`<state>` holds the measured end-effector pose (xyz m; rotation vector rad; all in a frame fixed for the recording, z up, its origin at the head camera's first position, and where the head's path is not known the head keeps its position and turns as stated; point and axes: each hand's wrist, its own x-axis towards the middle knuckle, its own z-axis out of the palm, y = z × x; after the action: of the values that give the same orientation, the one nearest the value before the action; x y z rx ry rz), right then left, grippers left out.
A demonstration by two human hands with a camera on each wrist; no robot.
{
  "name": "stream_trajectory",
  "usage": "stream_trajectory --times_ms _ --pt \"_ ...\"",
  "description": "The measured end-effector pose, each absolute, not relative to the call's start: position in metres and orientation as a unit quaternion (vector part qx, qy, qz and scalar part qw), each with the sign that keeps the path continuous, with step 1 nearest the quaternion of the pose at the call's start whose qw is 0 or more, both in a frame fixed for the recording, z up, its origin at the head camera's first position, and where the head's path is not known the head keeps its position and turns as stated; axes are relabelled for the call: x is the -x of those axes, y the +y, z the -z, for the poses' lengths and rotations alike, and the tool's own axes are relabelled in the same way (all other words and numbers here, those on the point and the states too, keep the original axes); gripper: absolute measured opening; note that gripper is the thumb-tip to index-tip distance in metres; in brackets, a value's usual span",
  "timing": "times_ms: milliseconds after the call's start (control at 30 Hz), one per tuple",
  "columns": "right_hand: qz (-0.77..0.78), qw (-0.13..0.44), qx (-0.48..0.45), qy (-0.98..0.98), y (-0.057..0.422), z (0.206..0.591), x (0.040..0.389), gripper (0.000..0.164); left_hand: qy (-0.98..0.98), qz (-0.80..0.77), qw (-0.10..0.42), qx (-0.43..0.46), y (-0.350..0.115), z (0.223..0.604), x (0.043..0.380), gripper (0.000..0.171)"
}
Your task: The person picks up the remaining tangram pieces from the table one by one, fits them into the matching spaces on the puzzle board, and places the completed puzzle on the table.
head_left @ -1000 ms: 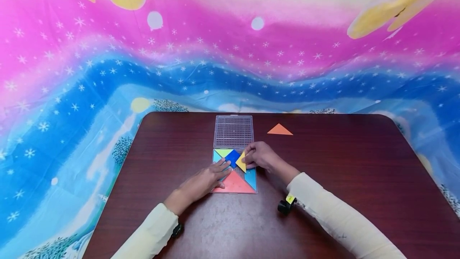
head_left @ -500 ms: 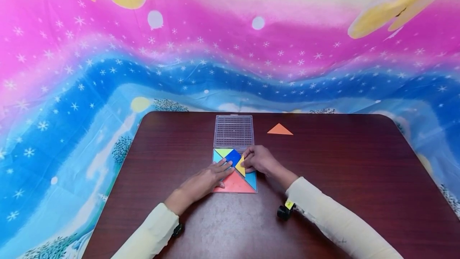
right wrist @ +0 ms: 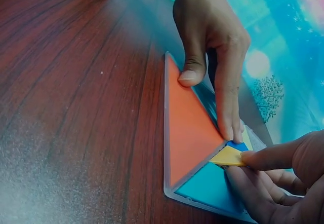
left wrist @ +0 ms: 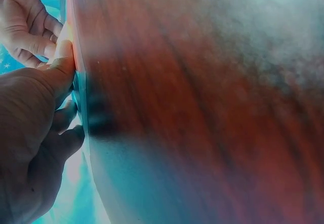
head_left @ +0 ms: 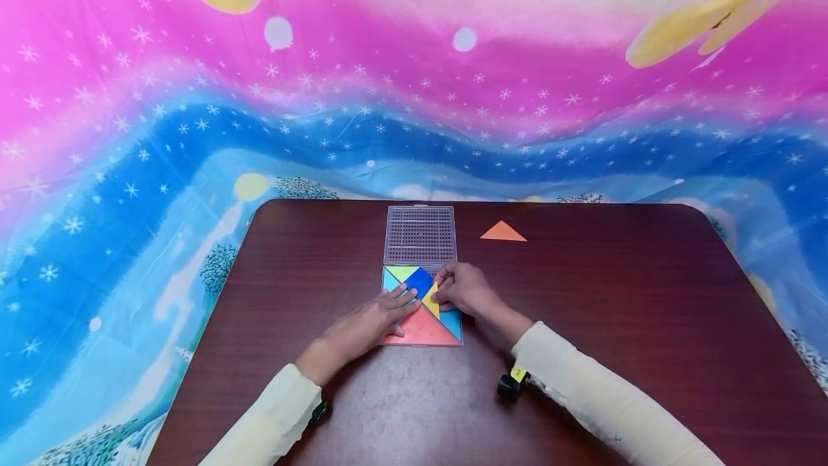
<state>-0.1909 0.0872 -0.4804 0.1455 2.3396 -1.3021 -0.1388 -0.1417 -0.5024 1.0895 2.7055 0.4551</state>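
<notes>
A clear plastic tangram case (head_left: 462,340) lies hinged open on the table, its near half filled with coloured flat pieces. My right hand (head_left: 467,289) pinches a small yellow triangle (right wrist: 228,156) between thumb and fingers, at the gap beside the blue square (head_left: 419,282). My left hand (head_left: 378,322) lies with extended fingers across the pieces, its thumb on the large coral triangle (right wrist: 187,122) and its fingertips by the blue square. A teal piece (right wrist: 210,189) sits along the right side, a lime piece (head_left: 402,273) at the top left. The left hand covers part of another teal piece.
The see-through gridded lid (head_left: 420,234) lies flat behind the filled half. To the right of it, an orange triangle (head_left: 503,231) rests on the dark wooden table (head_left: 582,272). A printed cloth (head_left: 414,92) hangs behind the table's far edge.
My right hand has brought the yellow triangle slightly toward me, down into the gap between the blue square and the teal piece. The left hand has stayed in place.
</notes>
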Motion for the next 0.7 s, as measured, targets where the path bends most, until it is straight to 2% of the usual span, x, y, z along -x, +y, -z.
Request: stream_trajectory --times_ms 300,700 --pt "0.395 0.169 0.019 0.903 0.0873 0.4809 0.1878 0.023 0.912 -0.154 0.091 -0.369 -0.1414 0.5023 0.139 0.057" --pt "0.326 0.105 0.068 0.937 0.086 0.4822 0.1861 0.021 0.913 -0.133 0.076 -0.379 -0.14 0.5016 0.1404 0.057"
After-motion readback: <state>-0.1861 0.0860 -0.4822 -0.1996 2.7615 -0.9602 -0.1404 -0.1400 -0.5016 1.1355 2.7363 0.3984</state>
